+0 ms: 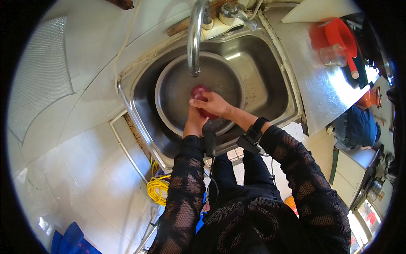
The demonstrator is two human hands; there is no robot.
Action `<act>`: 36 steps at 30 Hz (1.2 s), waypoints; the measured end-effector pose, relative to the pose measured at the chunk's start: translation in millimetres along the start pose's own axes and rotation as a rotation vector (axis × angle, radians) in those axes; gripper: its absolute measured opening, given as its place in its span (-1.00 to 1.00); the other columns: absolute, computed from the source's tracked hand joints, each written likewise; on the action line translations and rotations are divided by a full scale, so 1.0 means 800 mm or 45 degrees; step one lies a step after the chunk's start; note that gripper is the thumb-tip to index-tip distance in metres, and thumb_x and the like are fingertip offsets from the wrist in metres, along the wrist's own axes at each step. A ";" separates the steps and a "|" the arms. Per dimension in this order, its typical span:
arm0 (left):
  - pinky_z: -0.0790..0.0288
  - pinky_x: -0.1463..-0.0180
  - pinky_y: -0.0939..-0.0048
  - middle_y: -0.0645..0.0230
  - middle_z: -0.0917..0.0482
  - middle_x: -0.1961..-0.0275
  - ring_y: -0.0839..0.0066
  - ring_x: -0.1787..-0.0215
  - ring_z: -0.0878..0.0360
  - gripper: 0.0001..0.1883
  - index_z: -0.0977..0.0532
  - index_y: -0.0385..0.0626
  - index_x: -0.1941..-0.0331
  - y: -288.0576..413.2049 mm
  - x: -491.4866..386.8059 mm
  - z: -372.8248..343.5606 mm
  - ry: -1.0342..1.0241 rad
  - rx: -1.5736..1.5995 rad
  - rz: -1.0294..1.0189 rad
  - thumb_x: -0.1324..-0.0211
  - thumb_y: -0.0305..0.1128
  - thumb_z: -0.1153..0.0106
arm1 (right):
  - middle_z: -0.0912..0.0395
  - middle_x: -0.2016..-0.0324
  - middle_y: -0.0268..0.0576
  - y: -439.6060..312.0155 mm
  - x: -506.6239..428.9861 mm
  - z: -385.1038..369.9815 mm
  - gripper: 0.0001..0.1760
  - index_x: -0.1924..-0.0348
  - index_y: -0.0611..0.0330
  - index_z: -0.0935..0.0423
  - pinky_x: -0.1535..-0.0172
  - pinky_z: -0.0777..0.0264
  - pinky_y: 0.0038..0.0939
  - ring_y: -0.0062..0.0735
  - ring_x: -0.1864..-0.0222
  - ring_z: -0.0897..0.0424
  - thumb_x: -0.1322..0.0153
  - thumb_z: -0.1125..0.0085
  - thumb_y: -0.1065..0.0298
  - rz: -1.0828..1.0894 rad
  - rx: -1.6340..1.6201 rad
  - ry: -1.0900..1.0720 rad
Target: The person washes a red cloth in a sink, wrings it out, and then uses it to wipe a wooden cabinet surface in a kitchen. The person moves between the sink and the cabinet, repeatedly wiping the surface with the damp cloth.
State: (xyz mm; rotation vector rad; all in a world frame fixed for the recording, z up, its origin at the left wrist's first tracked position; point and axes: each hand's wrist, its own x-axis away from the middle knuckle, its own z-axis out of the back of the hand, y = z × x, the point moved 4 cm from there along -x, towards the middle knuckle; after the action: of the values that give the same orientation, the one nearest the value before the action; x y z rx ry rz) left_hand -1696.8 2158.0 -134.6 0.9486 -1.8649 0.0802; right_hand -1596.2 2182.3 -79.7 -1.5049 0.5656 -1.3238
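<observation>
Both of my hands are over a round metal basin (161,108) that stands in the stainless steel sink (279,95). A red, rounded thing (199,90) sits between them; its exact kind cannot be told, as my fingers cover its middle. My right hand (214,103) lies across it from above. From below and the near side, my left hand (197,117) cups it, its fingers partly hidden. Water seems to stand in the basin. Above the far part of the basin hangs the curved chrome faucet (194,41), with no clear stream at its spout.
A faucet handle (236,14) is behind the sink. On the metal counter (295,57) at right are a red dipper (341,35) and a clear cup (333,55). Yellow coiled hose (157,190) hangs low at left. Devices with cables (252,136) are strapped at my wrists.
</observation>
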 end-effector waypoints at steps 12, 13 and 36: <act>-0.53 0.05 0.15 0.20 -0.57 0.00 0.23 0.04 -0.60 -0.56 -0.41 -0.06 -0.08 -0.016 -0.008 -0.024 0.195 -0.205 -0.104 -0.37 -0.02 0.22 | -0.61 0.31 0.16 -0.022 0.001 0.031 -0.52 0.31 0.22 -0.65 0.08 -0.48 -0.08 0.15 0.19 -0.60 -0.34 0.06 -0.02 -0.259 0.534 0.328; -0.53 0.05 0.16 0.20 -0.57 0.00 0.24 0.03 -0.60 -0.56 -0.41 -0.06 -0.08 -0.017 -0.009 -0.019 0.171 -0.134 -0.073 -0.37 -0.02 0.22 | -0.61 0.31 0.16 -0.019 0.002 0.028 -0.53 0.30 0.22 -0.65 0.08 -0.48 -0.08 0.15 0.19 -0.60 -0.34 0.06 -0.01 -0.269 0.535 0.281; -0.42 0.00 0.41 0.15 -0.62 0.13 0.39 0.14 -0.55 -0.68 -0.53 -0.28 0.14 0.152 0.108 -0.028 0.627 -1.096 -1.464 -0.24 -0.22 -0.17 | -0.55 0.30 -0.04 -0.086 0.015 0.115 -0.62 0.17 0.12 -0.56 0.09 -0.44 -0.16 -0.03 0.11 -0.54 -0.13 -0.32 0.46 0.409 0.144 0.148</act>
State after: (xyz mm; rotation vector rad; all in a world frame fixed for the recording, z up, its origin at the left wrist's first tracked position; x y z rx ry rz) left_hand -1774.6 2202.3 -13.0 1.0759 -0.5696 -1.0004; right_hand -1526.0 2233.0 -2.7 -1.1934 0.7596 -1.1752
